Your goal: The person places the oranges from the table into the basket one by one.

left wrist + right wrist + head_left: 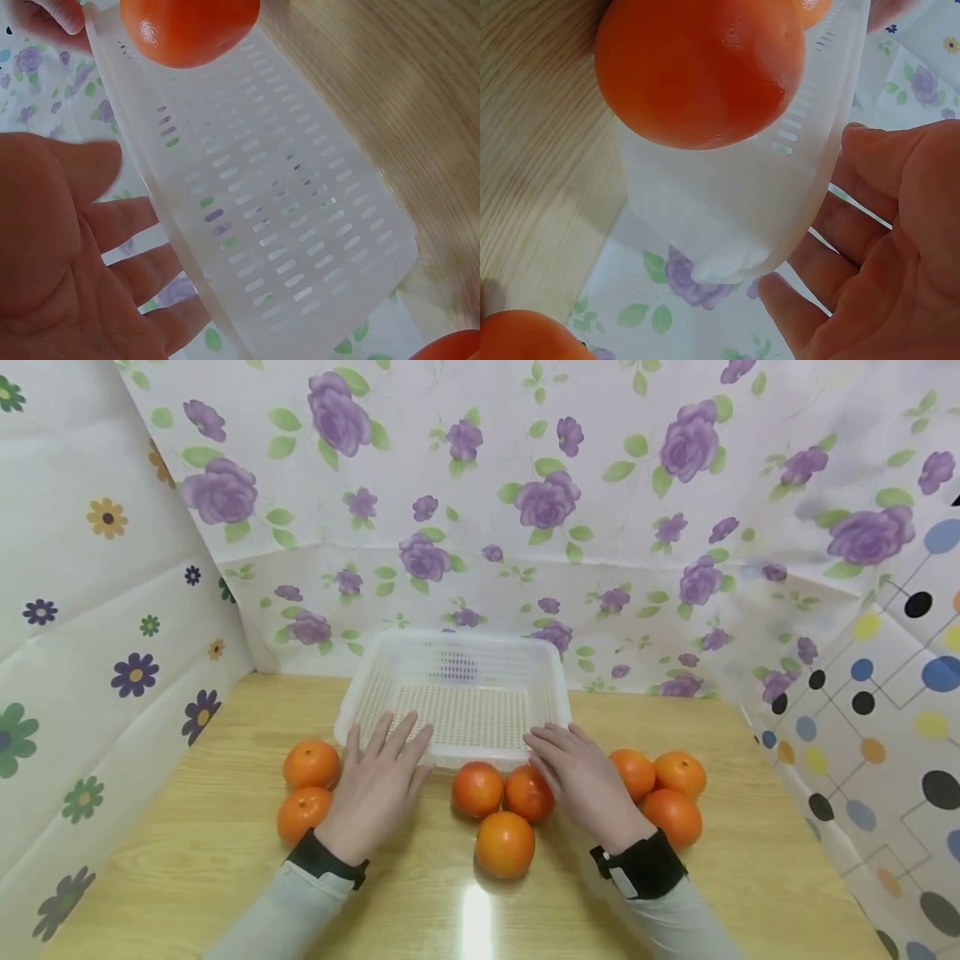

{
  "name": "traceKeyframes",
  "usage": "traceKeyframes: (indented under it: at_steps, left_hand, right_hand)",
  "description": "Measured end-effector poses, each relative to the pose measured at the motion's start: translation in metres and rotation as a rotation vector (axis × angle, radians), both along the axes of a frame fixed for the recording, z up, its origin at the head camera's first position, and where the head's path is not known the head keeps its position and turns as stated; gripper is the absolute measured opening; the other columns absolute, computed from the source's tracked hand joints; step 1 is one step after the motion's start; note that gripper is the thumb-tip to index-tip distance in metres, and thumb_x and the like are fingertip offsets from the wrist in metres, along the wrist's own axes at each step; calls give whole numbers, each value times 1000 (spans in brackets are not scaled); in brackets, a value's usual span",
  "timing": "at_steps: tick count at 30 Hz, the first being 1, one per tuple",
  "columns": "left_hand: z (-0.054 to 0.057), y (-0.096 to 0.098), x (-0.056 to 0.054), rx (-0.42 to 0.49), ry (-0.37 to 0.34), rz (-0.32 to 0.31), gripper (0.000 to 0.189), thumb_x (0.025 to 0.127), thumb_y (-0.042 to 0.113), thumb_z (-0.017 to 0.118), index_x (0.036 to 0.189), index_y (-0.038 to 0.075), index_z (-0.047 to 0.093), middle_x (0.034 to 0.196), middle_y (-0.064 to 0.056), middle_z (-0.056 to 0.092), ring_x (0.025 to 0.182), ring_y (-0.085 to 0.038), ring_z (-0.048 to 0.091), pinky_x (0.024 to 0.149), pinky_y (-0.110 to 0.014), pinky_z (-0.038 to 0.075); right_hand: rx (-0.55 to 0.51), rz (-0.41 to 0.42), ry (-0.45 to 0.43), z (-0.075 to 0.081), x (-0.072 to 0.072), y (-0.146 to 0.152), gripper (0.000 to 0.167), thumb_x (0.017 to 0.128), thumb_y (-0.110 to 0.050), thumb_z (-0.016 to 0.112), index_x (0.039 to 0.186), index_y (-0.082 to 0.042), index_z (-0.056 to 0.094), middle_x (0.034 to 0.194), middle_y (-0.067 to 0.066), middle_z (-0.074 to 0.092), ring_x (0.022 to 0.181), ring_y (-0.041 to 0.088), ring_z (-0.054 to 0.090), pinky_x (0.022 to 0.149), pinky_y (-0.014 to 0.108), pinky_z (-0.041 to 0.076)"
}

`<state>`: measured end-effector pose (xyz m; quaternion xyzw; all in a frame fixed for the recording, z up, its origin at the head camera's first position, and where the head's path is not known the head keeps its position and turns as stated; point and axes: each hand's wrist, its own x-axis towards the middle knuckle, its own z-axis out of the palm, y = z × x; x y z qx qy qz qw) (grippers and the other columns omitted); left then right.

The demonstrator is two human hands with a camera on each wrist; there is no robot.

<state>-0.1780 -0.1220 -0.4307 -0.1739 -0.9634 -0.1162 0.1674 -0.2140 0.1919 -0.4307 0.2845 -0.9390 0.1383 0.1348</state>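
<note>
The white basket (472, 752) stands on the wooden table (420, 893), and over its near rim lies the left hand (378, 785), with fingers straight and spread. The right hand (585, 781) is at the near right corner — its fingers are extended, only slightly apart. Three orange fruits (505, 845) lie between the hands — two fruits (311, 764) show beside the left, three fruits (672, 818) beside the right.

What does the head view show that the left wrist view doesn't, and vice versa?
Only the head view: the black wristbands and light sleeves.
Only the left wrist view: the palm side of the left hand.
Both: the white basket, orange fruits, the right hand, wooden table and purple-flowered cloth.
</note>
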Motion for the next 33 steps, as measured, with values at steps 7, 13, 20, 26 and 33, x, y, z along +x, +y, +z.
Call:
traceKeyframes:
  at_steps: [7,13,20,26,33]
  left_hand:
    - [3,-3,-3,-36,48,14,44,110,18,70,152,9,65,162,-20,56,155,-48,43,122,-80,24]
    - [3,-4,-6,-58,41,30,43,108,15,71,151,12,67,156,-20,62,150,-48,49,121,-81,26]
    - [0,-5,-5,-56,31,36,43,108,15,70,151,15,68,150,-17,67,145,-47,54,121,-81,26]
    - [-1,-3,-5,-55,44,27,42,108,15,71,150,16,68,146,-16,69,141,-45,57,120,-81,27]
    - [-1,1,-5,-36,40,24,40,109,17,70,150,17,68,145,-15,70,139,-43,58,120,-81,26]
  right_hand:
    - [-2,4,11,4,0,-3,36,111,-21,70,145,-11,73,146,10,71,143,32,61,131,54,30]
    - [-23,4,25,4,1,-3,34,109,-18,73,142,-12,76,138,8,74,134,31,66,129,56,32]
    - [-19,-36,-31,5,4,-2,33,111,-21,71,143,-14,75,141,10,74,139,33,63,130,53,31]
    - [-10,-70,-76,5,5,-2,35,111,-23,70,145,-13,74,143,12,73,142,35,61,130,55,32]
    - [-14,-74,-68,5,5,3,34,111,-22,70,143,-12,74,140,13,74,141,36,62,128,55,34]
